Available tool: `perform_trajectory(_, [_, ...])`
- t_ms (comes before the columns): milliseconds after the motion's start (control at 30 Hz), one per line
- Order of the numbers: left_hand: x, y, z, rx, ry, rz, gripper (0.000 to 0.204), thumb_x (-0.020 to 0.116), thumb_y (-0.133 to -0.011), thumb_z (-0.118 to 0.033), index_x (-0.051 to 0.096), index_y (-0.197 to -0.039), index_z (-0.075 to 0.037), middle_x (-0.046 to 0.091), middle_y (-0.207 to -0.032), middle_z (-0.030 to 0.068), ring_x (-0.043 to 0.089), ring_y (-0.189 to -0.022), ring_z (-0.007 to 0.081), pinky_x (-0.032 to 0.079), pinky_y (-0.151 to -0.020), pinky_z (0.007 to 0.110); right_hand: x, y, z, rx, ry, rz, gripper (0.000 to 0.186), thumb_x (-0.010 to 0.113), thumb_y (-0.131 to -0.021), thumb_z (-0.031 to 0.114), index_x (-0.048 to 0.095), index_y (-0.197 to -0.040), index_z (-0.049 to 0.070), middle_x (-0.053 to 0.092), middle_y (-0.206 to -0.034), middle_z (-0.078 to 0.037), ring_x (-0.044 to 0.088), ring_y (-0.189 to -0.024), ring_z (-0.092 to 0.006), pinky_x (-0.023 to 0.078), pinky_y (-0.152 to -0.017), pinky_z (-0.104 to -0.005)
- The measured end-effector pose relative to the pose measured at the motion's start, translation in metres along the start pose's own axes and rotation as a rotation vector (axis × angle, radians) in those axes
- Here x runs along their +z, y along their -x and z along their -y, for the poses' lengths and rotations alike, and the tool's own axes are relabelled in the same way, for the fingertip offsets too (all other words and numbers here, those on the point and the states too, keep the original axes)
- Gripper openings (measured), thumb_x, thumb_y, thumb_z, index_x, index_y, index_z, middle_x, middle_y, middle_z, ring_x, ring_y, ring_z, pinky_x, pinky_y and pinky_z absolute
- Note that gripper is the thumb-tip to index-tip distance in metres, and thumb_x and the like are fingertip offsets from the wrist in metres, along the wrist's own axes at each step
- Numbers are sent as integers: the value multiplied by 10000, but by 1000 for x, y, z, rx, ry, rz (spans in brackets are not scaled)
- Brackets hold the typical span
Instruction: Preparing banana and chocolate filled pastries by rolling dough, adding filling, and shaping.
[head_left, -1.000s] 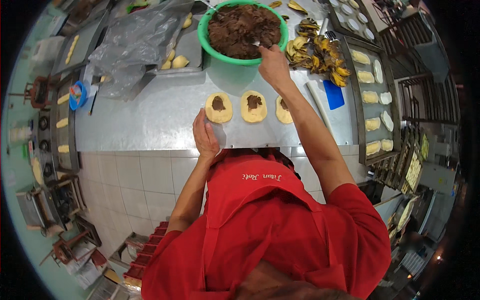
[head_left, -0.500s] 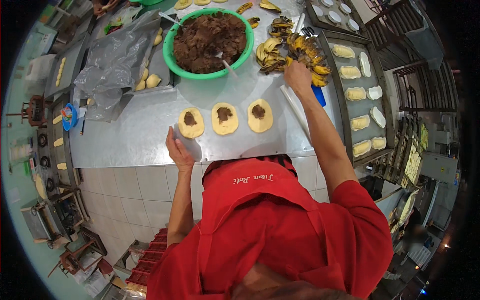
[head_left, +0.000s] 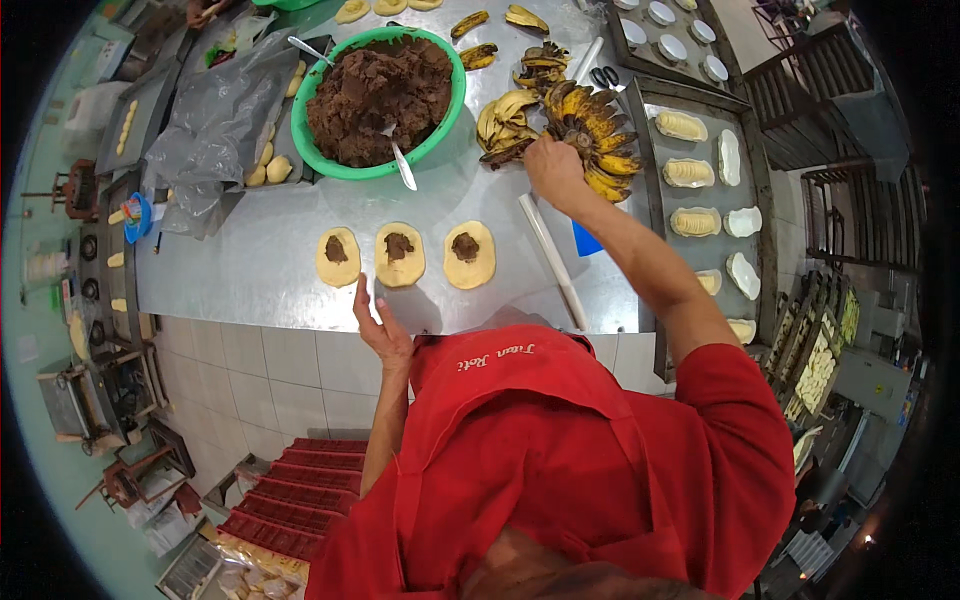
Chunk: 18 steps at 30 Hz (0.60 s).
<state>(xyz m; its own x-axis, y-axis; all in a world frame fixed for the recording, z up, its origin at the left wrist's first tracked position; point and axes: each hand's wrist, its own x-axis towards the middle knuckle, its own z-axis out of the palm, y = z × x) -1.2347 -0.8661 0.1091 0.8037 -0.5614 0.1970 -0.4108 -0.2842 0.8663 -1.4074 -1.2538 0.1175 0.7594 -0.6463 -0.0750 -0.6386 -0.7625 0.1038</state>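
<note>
My left hand has its fingers apart at the table's front edge, index fingertip near the left and middle of three flattened dough ovals, each topped with brown filling. My right hand has curled fingers among the bananas, between limp yellow peels and a dark-spotted bunch; its fingertips are hidden. A green bowl of brown paste holds a spoon, its handle over the rim. A long pale roll and a blue scraper lie below my right hand.
Trays with shaped dough and white moulds border the steel table at right. At left are plastic sheeting, dough balls and a small blue bowl. Red crates stand below; another person's hand shows at top left.
My right hand has let go of the spoon and moved right and down to the bananas. My left hand has shifted right along the dough pieces, its fingers spreading. The view has shifted.
</note>
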Motion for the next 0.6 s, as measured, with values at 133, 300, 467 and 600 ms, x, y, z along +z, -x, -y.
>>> perform_trajectory(133, [18,-1,-26,34,37,50,529,499,-1142,-226,494,-1603,34,548,-1606,228,544,-1452,362,411,-1226,462,-8,10,17,362,-150,-167,145,688,-959,125,733,-1039,13,770,-907,-172,806,-831,-367,660,-706,-463])
perform_trajectory(300, [17,-16,-34,84,79,182,514,500,-1132,-194,503,-1600,20,567,-1600,208,575,-1430,353,450,-1190,462,-39,25,17,312,-273,-180,190,691,-965,173,697,-1059,8,746,-911,-217,786,-832,-432,649,-742,-523])
perform_trajectory(467, [0,-33,-35,95,98,199,511,497,-1133,-199,507,-1600,9,575,-1593,204,576,-1433,349,460,-1176,471,-78,-39,-46,369,-389,-323,200,668,-950,177,747,-1004,1,784,-963,-253,776,-944,-460,635,-844,-557])
perform_trajectory(600, [-19,-37,-28,71,93,178,522,497,-1132,-207,500,-1605,17,573,-1594,207,574,-1435,341,461,-1173,471,-62,-108,-124,551,-344,56,397,671,-925,250,787,-1168,-42,757,-1228,-317,722,-1195,-488,582,-1026,-526])
